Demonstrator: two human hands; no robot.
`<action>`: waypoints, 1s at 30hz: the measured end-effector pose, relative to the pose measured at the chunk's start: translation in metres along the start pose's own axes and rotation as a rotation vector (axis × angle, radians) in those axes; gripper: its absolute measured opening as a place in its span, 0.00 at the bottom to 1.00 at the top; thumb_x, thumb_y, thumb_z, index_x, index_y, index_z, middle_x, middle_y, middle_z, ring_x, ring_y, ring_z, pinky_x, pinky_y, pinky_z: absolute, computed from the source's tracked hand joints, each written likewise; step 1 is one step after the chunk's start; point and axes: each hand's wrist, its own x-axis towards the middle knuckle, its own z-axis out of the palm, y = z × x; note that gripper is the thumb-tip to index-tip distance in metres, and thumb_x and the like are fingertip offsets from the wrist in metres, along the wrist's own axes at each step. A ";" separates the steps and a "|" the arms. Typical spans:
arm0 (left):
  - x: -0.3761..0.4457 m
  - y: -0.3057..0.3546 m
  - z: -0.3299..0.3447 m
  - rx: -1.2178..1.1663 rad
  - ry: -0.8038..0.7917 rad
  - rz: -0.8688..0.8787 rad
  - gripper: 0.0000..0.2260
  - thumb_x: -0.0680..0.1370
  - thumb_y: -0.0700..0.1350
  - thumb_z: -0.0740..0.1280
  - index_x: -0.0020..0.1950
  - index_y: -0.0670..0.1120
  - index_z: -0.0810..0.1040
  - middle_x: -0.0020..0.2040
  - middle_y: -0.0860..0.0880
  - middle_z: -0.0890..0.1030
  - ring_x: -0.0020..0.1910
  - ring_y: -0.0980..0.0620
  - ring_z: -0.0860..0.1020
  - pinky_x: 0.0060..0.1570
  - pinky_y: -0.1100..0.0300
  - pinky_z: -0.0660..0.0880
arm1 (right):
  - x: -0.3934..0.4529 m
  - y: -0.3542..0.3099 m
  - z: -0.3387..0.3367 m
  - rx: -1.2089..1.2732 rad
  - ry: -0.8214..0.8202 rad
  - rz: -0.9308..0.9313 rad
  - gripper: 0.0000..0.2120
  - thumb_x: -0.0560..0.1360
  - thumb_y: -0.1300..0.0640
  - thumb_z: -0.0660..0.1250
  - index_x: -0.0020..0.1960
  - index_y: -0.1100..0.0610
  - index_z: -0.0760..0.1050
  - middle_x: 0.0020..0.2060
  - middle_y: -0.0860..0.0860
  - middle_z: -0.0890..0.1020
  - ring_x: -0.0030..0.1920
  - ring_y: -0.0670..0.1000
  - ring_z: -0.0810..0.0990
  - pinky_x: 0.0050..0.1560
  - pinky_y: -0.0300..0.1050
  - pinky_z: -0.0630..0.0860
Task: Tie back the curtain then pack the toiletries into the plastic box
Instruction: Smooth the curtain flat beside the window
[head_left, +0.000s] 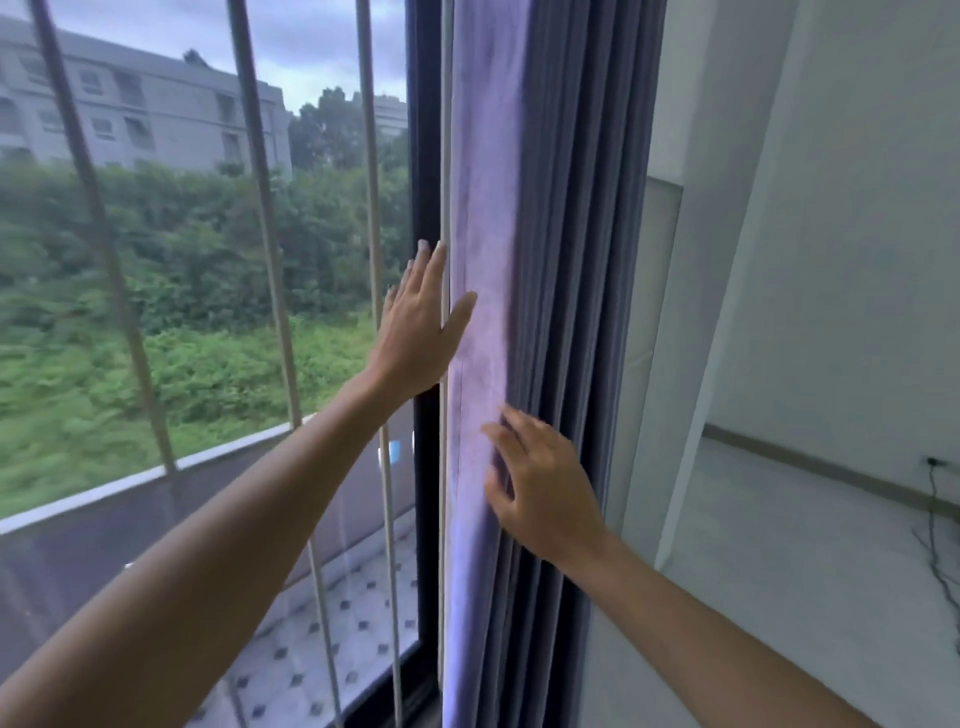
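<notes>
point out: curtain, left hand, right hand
curtain (524, 218): head view, on the gathered folds above both hands.
left hand (415, 332): head view, back of the hand, fingers straight along the curtain's edge.
right hand (545, 488): head view, back of the hand, fingers on the folds.

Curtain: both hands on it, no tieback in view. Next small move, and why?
Probably close both hands round the curtain to bunch its pleats. The left hand lies flat against its window-side edge and the right hand rests with spread fingers on the folds lower down; neither grips yet, and the fabric hangs loose.
</notes>
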 end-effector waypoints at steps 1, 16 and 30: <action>-0.005 -0.003 -0.002 0.005 0.030 -0.001 0.28 0.81 0.56 0.55 0.78 0.46 0.53 0.79 0.47 0.52 0.77 0.49 0.52 0.74 0.43 0.54 | 0.002 0.002 -0.005 0.021 0.015 0.025 0.19 0.74 0.57 0.65 0.65 0.57 0.73 0.66 0.57 0.74 0.65 0.55 0.74 0.65 0.52 0.72; 0.009 0.047 0.047 0.291 0.400 0.070 0.23 0.79 0.56 0.57 0.70 0.46 0.68 0.74 0.45 0.66 0.69 0.45 0.68 0.67 0.48 0.65 | 0.066 0.107 -0.020 0.407 0.225 0.142 0.19 0.75 0.59 0.66 0.66 0.56 0.71 0.67 0.51 0.72 0.66 0.53 0.71 0.65 0.48 0.71; -0.028 0.024 0.114 0.884 0.434 -0.091 0.37 0.72 0.48 0.72 0.75 0.43 0.56 0.73 0.42 0.64 0.67 0.44 0.67 0.64 0.51 0.67 | 0.099 0.156 0.002 0.759 0.194 -0.031 0.19 0.77 0.59 0.64 0.67 0.55 0.69 0.62 0.48 0.75 0.63 0.47 0.74 0.61 0.32 0.67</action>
